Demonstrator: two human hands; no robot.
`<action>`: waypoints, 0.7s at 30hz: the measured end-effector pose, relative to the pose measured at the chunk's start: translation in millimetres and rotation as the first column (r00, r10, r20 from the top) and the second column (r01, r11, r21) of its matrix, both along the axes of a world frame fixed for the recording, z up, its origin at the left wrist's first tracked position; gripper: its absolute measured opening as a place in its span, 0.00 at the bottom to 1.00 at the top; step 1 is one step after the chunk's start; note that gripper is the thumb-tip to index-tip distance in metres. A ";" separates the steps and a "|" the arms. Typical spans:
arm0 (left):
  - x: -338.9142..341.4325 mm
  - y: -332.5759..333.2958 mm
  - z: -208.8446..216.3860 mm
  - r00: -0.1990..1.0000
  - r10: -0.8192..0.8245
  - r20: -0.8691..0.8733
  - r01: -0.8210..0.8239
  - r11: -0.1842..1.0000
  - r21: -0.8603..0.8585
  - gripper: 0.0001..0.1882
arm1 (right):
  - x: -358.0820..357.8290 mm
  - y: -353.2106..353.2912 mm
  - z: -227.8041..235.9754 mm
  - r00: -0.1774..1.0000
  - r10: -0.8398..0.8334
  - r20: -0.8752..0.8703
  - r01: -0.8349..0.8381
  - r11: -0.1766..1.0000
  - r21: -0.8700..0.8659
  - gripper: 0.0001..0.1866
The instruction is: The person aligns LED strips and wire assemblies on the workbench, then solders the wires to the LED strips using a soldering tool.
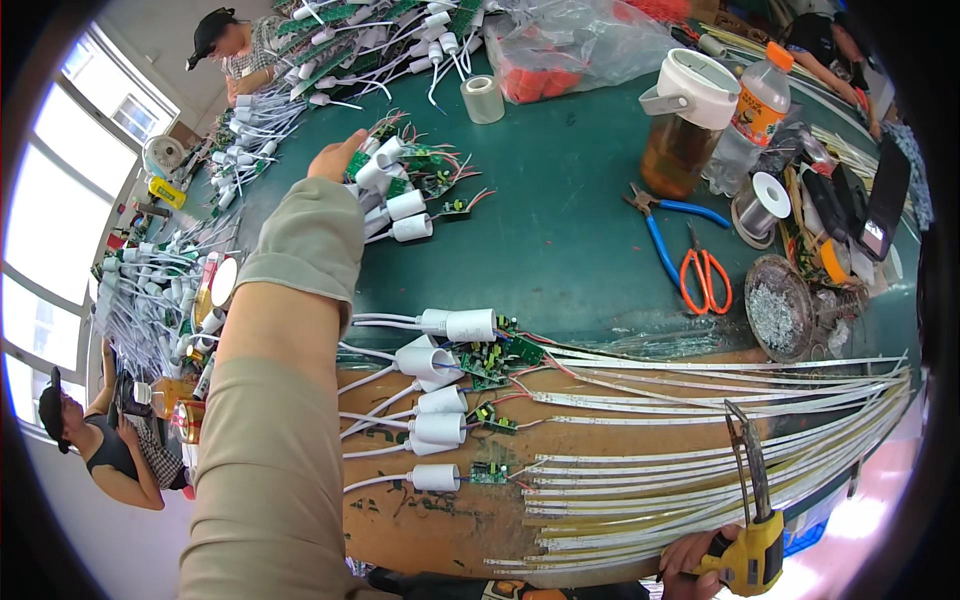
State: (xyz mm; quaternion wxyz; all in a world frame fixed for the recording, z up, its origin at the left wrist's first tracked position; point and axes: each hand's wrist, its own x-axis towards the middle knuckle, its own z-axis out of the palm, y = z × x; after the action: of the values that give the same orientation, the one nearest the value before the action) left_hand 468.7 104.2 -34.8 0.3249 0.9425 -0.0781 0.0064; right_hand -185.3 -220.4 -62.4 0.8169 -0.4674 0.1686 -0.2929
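Left hand point(337, 157): only the knuckle side shows; fingers hidden among the white cylindrical caps point(395, 195), grip not determinable. Right hand point(700, 560): cut by the lower edge, only fingers visible around the yellow-handled tool point(752, 545). Small green circuit boards point(490, 360): components too small to resolve. Plastic bag point(570, 45): contents blurred, upper part cropped.

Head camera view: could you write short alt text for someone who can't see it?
A person's left hand reaches across a green table to a pile of white caps and circuit boards, while the right hand holds a yellow tool near long light strips.
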 end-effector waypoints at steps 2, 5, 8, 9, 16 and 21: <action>-9.8 -10.1 -0.1 0.998 0.057 0.011 -0.057 0.998 -0.029 0.37 | -4.7 0.5 -1.5 1.000 -0.012 0.016 0.012 1.000 -0.024 0.35; -48.4 -54.2 7.2 0.994 0.091 -0.058 -0.098 0.984 -0.151 0.38 | -14.0 3.5 -2.3 0.998 -0.061 0.030 0.063 0.995 -0.073 0.37; -77.2 -82.6 8.0 0.992 0.122 -0.017 -0.124 0.982 -0.145 0.37 | -6.3 10.6 18.0 0.999 -0.044 0.013 0.044 0.999 -0.020 0.38; -92.6 -91.5 11.0 0.989 0.140 -0.044 -0.146 0.965 -0.217 0.36 | -3.8 12.0 24.4 1.000 -0.005 -0.009 0.006 0.999 0.047 0.39; -134.8 -117.4 15.8 0.980 0.175 -0.093 -0.187 0.972 -0.143 0.40 | -2.0 9.2 12.6 0.994 0.039 0.102 -0.035 0.999 -0.040 0.35; -121.2 -90.6 19.6 0.964 0.153 0.217 -0.128 0.984 -0.128 0.21 | 3.8 10.2 24.8 0.996 0.037 0.085 -0.037 0.999 -0.003 0.37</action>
State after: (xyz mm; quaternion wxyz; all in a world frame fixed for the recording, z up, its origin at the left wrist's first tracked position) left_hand 347.5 13.6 -15.2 0.3654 0.9189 -0.0469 0.1409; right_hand -181.4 -210.2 -37.6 0.8283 -0.4581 0.1248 -0.2976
